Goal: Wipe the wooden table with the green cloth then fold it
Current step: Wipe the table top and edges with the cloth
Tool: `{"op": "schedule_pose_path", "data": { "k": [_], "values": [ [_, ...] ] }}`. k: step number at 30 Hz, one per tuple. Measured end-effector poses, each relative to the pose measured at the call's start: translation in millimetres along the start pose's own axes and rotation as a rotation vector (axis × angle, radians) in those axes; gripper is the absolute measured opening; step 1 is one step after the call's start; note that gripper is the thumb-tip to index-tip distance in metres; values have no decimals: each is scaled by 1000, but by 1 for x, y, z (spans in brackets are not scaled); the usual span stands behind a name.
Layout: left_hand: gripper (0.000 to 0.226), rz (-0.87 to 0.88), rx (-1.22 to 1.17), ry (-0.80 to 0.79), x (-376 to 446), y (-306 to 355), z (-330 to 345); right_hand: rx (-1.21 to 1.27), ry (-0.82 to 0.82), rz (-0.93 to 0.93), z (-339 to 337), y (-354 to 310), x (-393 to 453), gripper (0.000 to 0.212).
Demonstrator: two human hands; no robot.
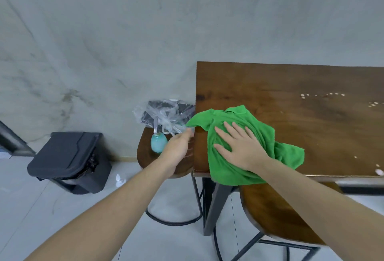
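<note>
Pressing flat on the green cloth (247, 146), the right hand (241, 148) has its fingers (225, 129) spread and extended, palm down, not gripping anything. Cloth is bunched and crumpled at the near left corner of the wooden desk (301, 98), part of it hanging over the near edge and one flap poking past the left edge. Left hand (178, 146) sits just off the left edge of the desk, fingers curled at the flap of cloth there; cannot tell whether they pinch it or only touch the desk edge. Desk top is dark brown, glossy, with small white specks toward the right side and near the near right edge. Round wooden stool (145, 156) stands just beside the left edge, carrying a teal bottle (159, 143) and a crumpled clear plastic bag (164, 115) with dark stuff inside. Second wooden stool (270, 215) is tucked partly under the near edge, below the right forearm. Black lidded bin (68, 158) on the pale tiled floor (62, 208), well apart to the left, against the grey wall (145, 21).
</note>
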State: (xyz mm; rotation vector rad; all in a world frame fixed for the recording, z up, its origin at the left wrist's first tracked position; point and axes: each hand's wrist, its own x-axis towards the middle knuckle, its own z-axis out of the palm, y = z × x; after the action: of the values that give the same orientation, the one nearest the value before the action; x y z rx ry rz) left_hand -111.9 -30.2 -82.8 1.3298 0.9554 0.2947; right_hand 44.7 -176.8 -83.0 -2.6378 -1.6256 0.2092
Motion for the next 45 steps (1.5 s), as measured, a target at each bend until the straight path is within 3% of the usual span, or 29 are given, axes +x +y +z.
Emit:
{"op": "schedule_pose_path", "data": {
  "k": [4, 11, 13, 16, 19, 23, 28, 35, 45],
  "values": [
    [49, 1, 7, -49, -8, -2, -5, 6, -3, 40, 4, -38, 6, 72],
    [23, 142, 112, 19, -16, 0, 6, -35, 23, -306, 5, -57, -29, 61],
    [32, 220, 204, 22, -12, -1, 11, -66, 32, -355, 5, -37, -40, 54],
    [42, 359, 444, 70, -3, -4, 16, -78, 12, -311, 2, 8, -59, 48],
    [37, 505, 704, 136, 6, -9, 21, -80, -10, -223, -5, 61, -83, 46],
    [44, 660, 1111, 128, 5, -5, 30, -67, -38, -95, -11, 106, -105, 50],
    [52, 654, 1356, 65, 16, 9, 46, -30, -77, -78, -13, 98, -82, 52],
    [55, 578, 1328, -20, 50, 29, 76, -39, -67, -200, -17, 83, -8, 62],
    [63, 462, 1339, 113, 114, 60, 119, -19, -98, -120, -39, 177, 92, 66]
  ]
}}
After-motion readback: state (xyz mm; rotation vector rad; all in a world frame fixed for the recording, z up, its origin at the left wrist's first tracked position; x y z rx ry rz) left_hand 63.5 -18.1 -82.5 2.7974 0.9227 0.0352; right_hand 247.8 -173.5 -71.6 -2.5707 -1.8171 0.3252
